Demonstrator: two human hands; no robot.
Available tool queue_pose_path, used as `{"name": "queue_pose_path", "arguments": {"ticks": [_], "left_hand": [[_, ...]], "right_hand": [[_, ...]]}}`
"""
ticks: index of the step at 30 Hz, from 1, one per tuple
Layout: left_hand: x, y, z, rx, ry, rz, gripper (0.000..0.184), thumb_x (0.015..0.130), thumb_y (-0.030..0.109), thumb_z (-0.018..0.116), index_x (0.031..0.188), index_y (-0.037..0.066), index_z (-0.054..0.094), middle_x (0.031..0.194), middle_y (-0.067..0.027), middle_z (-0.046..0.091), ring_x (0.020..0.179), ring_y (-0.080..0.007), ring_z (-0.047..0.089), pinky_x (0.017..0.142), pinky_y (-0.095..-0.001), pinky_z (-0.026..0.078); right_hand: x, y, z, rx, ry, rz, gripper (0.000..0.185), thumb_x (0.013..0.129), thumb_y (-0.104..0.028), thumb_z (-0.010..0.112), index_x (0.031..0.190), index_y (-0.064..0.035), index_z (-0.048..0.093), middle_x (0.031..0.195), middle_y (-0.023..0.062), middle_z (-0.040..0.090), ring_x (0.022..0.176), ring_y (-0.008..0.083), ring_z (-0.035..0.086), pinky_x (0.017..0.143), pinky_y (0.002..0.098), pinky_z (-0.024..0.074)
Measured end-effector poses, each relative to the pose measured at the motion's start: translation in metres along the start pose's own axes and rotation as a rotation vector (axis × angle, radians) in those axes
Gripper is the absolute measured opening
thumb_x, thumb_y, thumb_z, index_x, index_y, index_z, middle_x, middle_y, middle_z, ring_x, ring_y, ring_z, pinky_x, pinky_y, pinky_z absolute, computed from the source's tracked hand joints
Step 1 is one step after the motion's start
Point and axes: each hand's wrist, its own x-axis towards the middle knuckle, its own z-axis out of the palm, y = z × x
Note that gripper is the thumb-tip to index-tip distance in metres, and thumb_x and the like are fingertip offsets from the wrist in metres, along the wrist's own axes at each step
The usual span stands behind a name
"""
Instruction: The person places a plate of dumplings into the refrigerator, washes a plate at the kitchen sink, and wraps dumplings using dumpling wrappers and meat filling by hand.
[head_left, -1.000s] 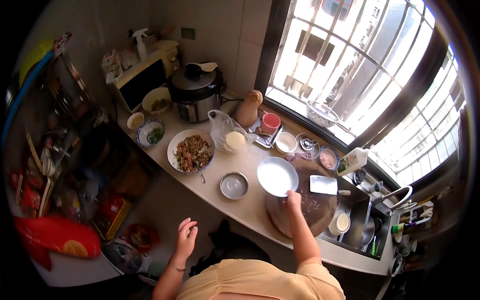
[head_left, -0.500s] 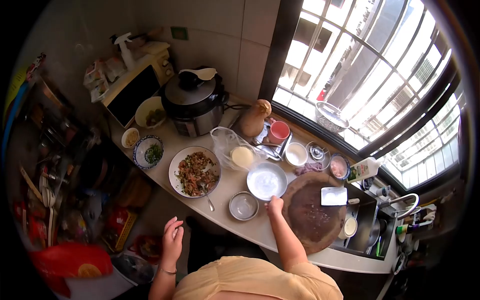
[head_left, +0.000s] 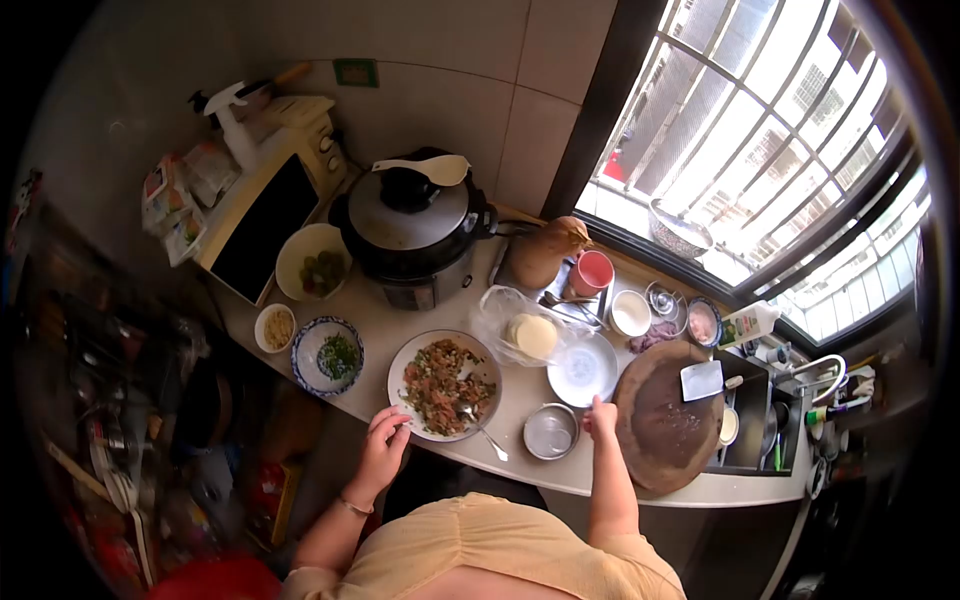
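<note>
So my worktop (head_left: 520, 395) runs from the left side of the frame down to the lower right, packed with stuff. Big cooker (head_left: 413, 225) up top, left of centre; round chopping board (head_left: 660, 435) at lower right. The bowl of chopped mixture (head_left: 397, 374) sits around the middle, just up and right of my left hand (head_left: 380, 450), fingers loosely curled, nothing visible in them; can't tell if they touch the rim. The white plate (head_left: 581, 372) is right of centre, just above my right hand (head_left: 601, 420). Those fingers are bunched at its near rim, but can't tell how firmly they've got it, if at all. Plate's round, so no long axis. Small metal bowl (head_left: 551, 433) just below it. The spoon (head_left: 487, 433) leans out of the mixture, handle pointing lower right.
</note>
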Motion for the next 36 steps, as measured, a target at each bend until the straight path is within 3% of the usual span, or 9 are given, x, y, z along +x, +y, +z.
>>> {"name": "queue_pose_path", "arguments": {"ticks": [1,3,7,11,14,18,21,24,36], "left_hand": [[0.008,-0.008,-0.008,-0.007,-0.011,0.012,0.018,0.083,0.012,0.055,0.097,0.002,0.06,0.114,-0.0134,0.051,0.102,-0.0234,0.051,0.079,-0.0317,0.043],[0.021,-0.015,-0.021,0.009,-0.032,0.003,0.017,0.083,0.011,0.055,0.097,0.002,0.06,0.114,-0.0134,0.051,0.101,-0.0237,0.052,0.078,-0.0313,0.043],[0.04,-0.016,-0.03,-0.004,-0.059,0.001,0.017,0.084,0.01,0.054,0.096,0.001,0.059,0.111,-0.0136,0.052,0.098,-0.0211,0.053,0.075,-0.0285,0.045],[0.045,-0.006,-0.017,-0.001,-0.064,0.051,0.017,0.084,0.01,0.053,0.096,0.0,0.059,0.111,-0.0136,0.052,0.099,-0.0227,0.053,0.076,-0.0289,0.044],[0.034,0.01,-0.004,0.009,-0.019,0.102,0.017,0.084,0.01,0.053,0.097,0.001,0.059,0.111,-0.0133,0.052,0.102,-0.0248,0.052,0.079,-0.0303,0.044],[0.007,0.01,0.014,-0.022,0.033,0.044,0.016,0.085,0.011,0.053,0.096,0.001,0.06,0.11,-0.0131,0.053,0.103,-0.0241,0.052,0.081,-0.0312,0.044],[-0.01,-0.006,0.019,-0.123,0.064,-0.062,0.018,0.087,0.009,0.051,0.098,-0.002,0.058,0.116,-0.0129,0.048,0.108,-0.0208,0.048,0.089,-0.0306,0.04],[-0.02,-0.009,0.023,-0.093,0.062,-0.089,0.018,0.088,0.01,0.05,0.099,-0.002,0.058,0.116,-0.0118,0.048,0.108,-0.0196,0.048,0.089,-0.0296,0.04],[-0.001,0.005,0.015,-0.016,-0.071,-0.029,0.017,0.086,0.008,0.05,0.097,0.0,0.059,0.113,-0.0119,0.05,0.106,-0.0212,0.05,0.088,-0.0303,0.04]], "right_hand": [[-0.018,-0.013,-0.006,-0.281,0.056,-0.064,0.035,0.088,-0.03,0.051,0.071,0.0017,0.051,0.059,0.0097,0.053,0.042,0.0185,0.051,0.031,0.0303,0.0354],[-0.033,-0.007,-0.002,-0.564,0.434,-0.612,0.029,0.081,-0.024,0.058,0.07,0.0024,0.057,0.064,0.016,0.059,0.058,0.024,0.059,0.053,0.0338,0.0465],[-0.082,-0.071,0.029,-0.447,0.22,-1.083,0.013,0.077,-0.013,0.062,0.082,-0.0018,0.062,0.073,0.0137,0.061,0.064,0.0276,0.059,0.061,0.0342,0.0471],[-0.059,-0.117,0.082,-0.489,0.089,-1.238,0.015,0.077,-0.01,0.058,0.088,-0.0018,0.061,0.087,0.0154,0.057,0.076,0.033,0.056,0.068,0.0394,0.0458],[-0.039,-0.128,0.105,-0.807,0.146,-1.13,0.021,0.078,-0.01,0.051,0.096,-0.0008,0.057,0.093,0.0199,0.054,0.079,0.0356,0.057,0.069,0.0421,0.0473],[-0.023,-0.132,0.114,-0.983,0.166,-1.053,0.016,0.073,-0.006,0.052,0.085,0.0017,0.059,0.089,0.0191,0.055,0.073,0.0332,0.06,0.065,0.0403,0.0499],[-0.021,-0.132,0.113,-0.968,0.134,-1.061,0.019,0.081,-0.014,0.047,0.082,-0.0008,0.06,0.091,0.0173,0.055,0.081,0.0345,0.059,0.07,0.043,0.0481],[-0.012,-0.126,0.114,-0.918,0.236,-1.114,0.01,0.07,-0.006,0.053,0.073,0.0,0.06,0.085,0.0175,0.056,0.072,0.0325,0.06,0.063,0.0391,0.0498],[-0.011,-0.117,0.117,-0.861,0.275,-1.25,0.011,0.073,-0.009,0.051,0.071,-0.0017,0.059,0.079,0.0158,0.056,0.069,0.0328,0.06,0.062,0.0409,0.0487]]}}
